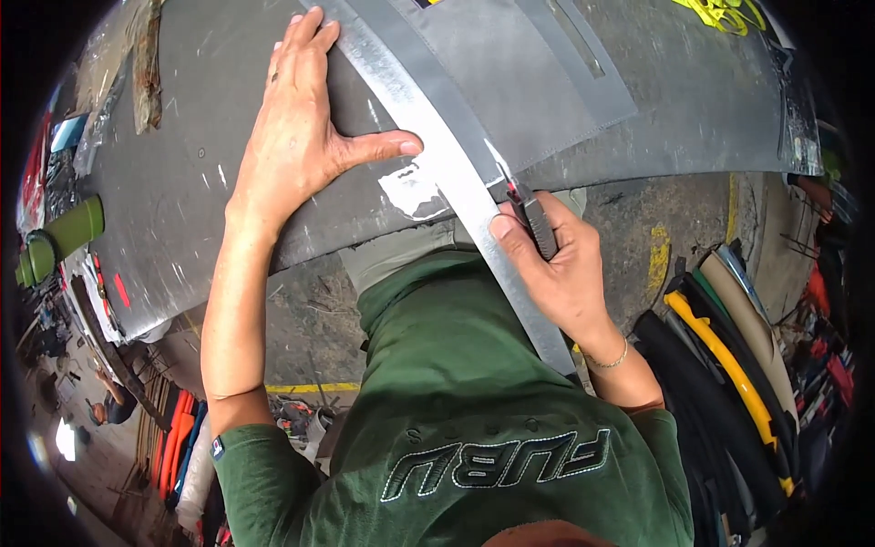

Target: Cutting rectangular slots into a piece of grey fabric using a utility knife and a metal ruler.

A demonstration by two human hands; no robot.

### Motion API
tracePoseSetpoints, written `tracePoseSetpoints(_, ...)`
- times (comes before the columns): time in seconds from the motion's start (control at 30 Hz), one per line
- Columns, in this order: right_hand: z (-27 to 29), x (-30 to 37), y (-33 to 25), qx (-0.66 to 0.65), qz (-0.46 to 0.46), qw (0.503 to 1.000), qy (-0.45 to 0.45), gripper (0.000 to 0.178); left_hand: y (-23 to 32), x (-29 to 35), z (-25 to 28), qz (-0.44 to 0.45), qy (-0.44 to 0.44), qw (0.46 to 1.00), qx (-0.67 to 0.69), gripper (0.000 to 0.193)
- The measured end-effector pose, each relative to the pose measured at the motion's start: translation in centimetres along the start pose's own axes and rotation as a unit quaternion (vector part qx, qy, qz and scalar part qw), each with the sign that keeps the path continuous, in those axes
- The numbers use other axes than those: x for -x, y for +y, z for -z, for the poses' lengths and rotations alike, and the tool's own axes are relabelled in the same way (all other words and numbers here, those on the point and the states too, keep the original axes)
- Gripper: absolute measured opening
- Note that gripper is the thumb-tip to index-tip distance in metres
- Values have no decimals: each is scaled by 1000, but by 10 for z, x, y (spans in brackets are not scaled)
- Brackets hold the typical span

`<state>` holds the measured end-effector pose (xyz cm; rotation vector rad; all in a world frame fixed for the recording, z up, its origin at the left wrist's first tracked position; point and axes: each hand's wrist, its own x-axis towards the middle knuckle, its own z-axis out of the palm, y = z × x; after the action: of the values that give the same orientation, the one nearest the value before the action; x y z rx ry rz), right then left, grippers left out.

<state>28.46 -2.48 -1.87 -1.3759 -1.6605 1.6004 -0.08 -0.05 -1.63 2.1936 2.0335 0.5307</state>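
Note:
A long metal straightedge [424, 132] lies slanted across the dark worktable [191, 219], its near end jutting past the table edge toward my body. My left hand [290, 128] is spread flat beside it, with the thumb tip and fingertips on the metal. In my right hand [565, 273] is a black utility knife [538, 223], its blade pointing away from me at the straightedge's right side. Under that side lies a grey sheet piece [519, 73] with darker bands and a stitched edge. The blade's exact contact with the sheet is too small to tell.
Rolls of black, yellow and tan material [720, 365] stand at the right. Yellow-green straps [725, 13] lie at the far right of the table. A green roll [73, 228] sits at its left edge. Another person [114, 401] is at the lower left.

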Motion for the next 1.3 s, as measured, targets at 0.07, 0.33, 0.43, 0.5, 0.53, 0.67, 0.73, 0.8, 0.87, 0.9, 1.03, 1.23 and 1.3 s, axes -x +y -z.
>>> tracePoseSetpoints(0.07,-1,0,0,-22,-16,1000,0,19,-1,0,-1,-19,10,1000,-7,127)
tracePoseSetpoints(0.33,-5,2,7,-57,-45,997,29,20,-1,0,-1,-12,3,1000,-5,128)
tracePoseSetpoints(0.43,-4,2,6,-61,-50,996,27,21,0,0,0,-4,0,1000,-2,128)
tracePoseSetpoints(0.5,-5,2,6,-64,-44,997,28,22,0,0,0,-5,0,1000,-2,129)
tracePoseSetpoints(0.53,-5,2,6,-66,-38,997,30,22,0,0,0,-5,0,1000,-2,128)
tracePoseSetpoints(0.67,-5,1,9,-63,-45,996,34,23,-3,-2,-3,-14,4,1000,-6,128)
tracePoseSetpoints(0.73,-5,1,6,-59,-38,997,32,23,-3,-1,-2,-15,5,1000,-9,128)
tracePoseSetpoints(0.8,-6,0,4,-63,-36,997,29,22,-3,-1,-1,-17,7,1000,-13,128)
tracePoseSetpoints(0.87,-5,1,2,-68,-31,997,25,21,-4,-1,0,-28,7,1000,-10,128)
tracePoseSetpoints(0.9,-4,3,2,-54,-35,998,17,20,-5,-1,-1,-28,9,999,-15,128)
tracePoseSetpoints(1.03,-3,2,0,-7,-23,1000,11,23,-1,0,-2,-6,13,1000,-1,126)
tracePoseSetpoints(1.23,-5,9,-12,145,142,978,42,24,-1,1,-2,-21,8,1000,10,132)
tracePoseSetpoints(1.3,-5,5,-11,166,199,964,58,28,-1,0,0,-8,21,999,36,132)
